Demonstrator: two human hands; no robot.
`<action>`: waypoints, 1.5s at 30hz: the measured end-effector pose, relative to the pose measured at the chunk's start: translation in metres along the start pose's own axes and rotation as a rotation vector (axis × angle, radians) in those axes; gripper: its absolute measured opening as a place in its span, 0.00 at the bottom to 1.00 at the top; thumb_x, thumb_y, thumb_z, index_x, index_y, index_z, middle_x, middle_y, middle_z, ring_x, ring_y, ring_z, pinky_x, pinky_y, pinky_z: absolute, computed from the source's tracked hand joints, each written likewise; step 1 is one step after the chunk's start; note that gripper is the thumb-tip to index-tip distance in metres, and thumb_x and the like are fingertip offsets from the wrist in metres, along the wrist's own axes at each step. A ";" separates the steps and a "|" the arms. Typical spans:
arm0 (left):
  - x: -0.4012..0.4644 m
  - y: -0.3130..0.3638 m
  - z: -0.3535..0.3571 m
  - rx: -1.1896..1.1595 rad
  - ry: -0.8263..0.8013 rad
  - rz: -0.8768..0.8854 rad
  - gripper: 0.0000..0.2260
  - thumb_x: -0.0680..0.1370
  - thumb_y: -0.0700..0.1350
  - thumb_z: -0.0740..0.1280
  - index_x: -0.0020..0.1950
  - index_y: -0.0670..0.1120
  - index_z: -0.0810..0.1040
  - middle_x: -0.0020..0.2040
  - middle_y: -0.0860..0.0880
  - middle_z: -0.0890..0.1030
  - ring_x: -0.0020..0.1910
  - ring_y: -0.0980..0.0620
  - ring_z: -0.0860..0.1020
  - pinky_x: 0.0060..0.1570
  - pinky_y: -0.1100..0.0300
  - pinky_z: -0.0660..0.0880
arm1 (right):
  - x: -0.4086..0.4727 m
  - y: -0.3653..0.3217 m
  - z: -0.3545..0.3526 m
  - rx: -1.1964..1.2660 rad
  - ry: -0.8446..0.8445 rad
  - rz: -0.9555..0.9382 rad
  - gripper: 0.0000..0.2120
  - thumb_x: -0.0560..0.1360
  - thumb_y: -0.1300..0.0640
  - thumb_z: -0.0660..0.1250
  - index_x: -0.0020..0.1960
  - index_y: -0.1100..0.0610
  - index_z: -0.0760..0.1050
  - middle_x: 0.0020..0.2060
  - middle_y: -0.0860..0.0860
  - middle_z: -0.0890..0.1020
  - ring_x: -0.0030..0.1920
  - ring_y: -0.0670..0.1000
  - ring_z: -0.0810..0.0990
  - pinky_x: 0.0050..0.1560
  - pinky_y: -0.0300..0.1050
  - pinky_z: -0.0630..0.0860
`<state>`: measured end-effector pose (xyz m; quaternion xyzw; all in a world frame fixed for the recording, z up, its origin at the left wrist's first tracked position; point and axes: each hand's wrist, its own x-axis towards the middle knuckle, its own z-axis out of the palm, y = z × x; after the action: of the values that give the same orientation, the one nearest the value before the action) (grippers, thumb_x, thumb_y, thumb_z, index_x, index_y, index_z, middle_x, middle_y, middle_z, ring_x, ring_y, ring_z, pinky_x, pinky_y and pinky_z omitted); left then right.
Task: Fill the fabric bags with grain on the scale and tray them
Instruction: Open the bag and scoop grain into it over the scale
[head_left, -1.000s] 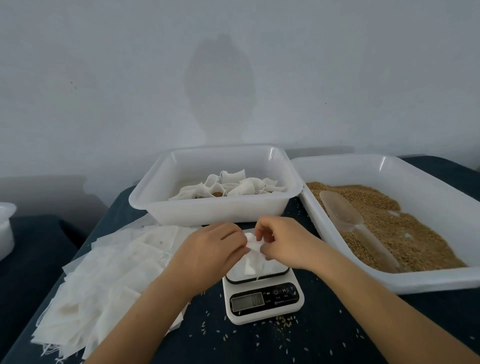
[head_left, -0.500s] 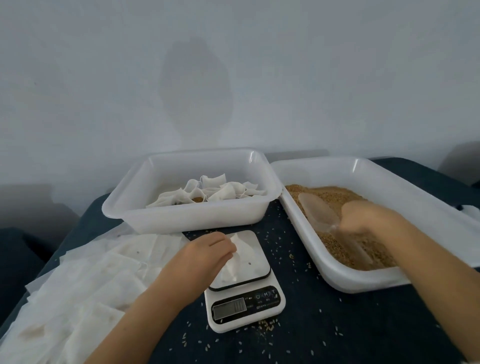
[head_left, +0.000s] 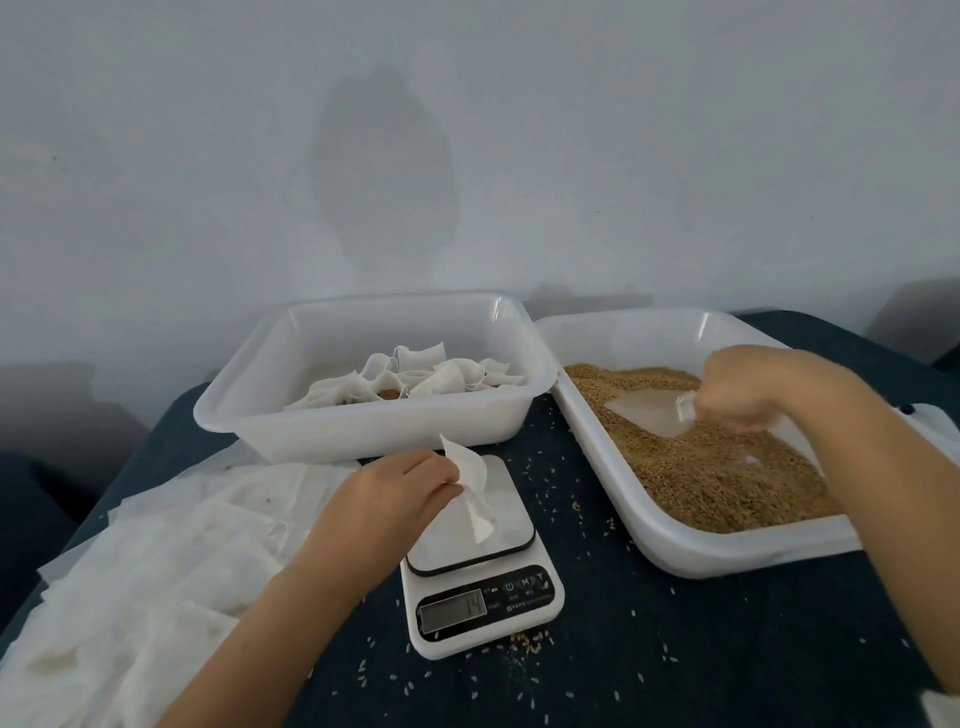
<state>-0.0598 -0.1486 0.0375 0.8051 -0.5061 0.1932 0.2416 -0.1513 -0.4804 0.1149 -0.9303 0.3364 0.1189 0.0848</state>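
The left hand (head_left: 402, 486) pinches the upper edge of a small white fabric bag (head_left: 472, 488) between thumb and curled fingers, holding it upright over the platform of the white digital scale (head_left: 480, 571), its lower end hanging down to the platform. The right hand (head_left: 737, 395) is closed round the handle of a clear plastic scoop (head_left: 652, 415), whose bowl lies in the brown grain (head_left: 701, 467) towards the far part of the heap. That grain fills the large white tray (head_left: 675, 545) on the right, which sits just beside the scale and reaches farther back. The scale stands near the middle of the dark blue surface (head_left: 727, 649), with its display and buttons on the near side; the digits are too blurred to read with certainty. Beyond the scale, on the far side, stands a deeper white tub (head_left: 363, 436) holding several filled white bags (head_left: 410, 382), bunched together on its floor, a little brown grain visible between them. To the left of the scale a loose pile of flat empty bags (head_left: 156, 571) spreads over the near left part of the surface. Stray grains (head_left: 527, 642) are scattered on the cloth round the scale, thickest just at its near edge. A pale wall (head_left: 467, 156) rises behind everything.
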 end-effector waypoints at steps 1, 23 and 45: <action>0.000 0.000 0.000 0.007 0.003 0.004 0.05 0.72 0.44 0.67 0.39 0.44 0.80 0.36 0.51 0.80 0.31 0.51 0.77 0.29 0.60 0.76 | -0.004 0.000 -0.005 -0.050 -0.026 0.008 0.09 0.73 0.60 0.62 0.35 0.59 0.74 0.22 0.49 0.69 0.22 0.48 0.65 0.27 0.39 0.63; 0.013 0.004 0.009 -0.044 0.015 -0.027 0.02 0.74 0.40 0.70 0.42 0.42 0.79 0.37 0.50 0.79 0.35 0.52 0.77 0.36 0.62 0.73 | 0.022 -0.004 0.051 0.175 0.135 -0.046 0.20 0.79 0.43 0.60 0.54 0.59 0.78 0.47 0.53 0.81 0.45 0.52 0.80 0.52 0.49 0.77; 0.030 -0.036 -0.046 0.141 -0.202 0.163 0.11 0.77 0.49 0.64 0.37 0.46 0.76 0.37 0.54 0.76 0.38 0.54 0.72 0.44 0.65 0.64 | -0.002 0.015 0.049 0.390 0.292 -0.262 0.17 0.77 0.50 0.65 0.65 0.45 0.74 0.32 0.47 0.82 0.24 0.45 0.74 0.24 0.37 0.71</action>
<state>-0.0181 -0.1305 0.0844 0.7916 -0.5767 0.1654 0.1157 -0.1708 -0.4793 0.0676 -0.9393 0.2382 -0.0957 0.2275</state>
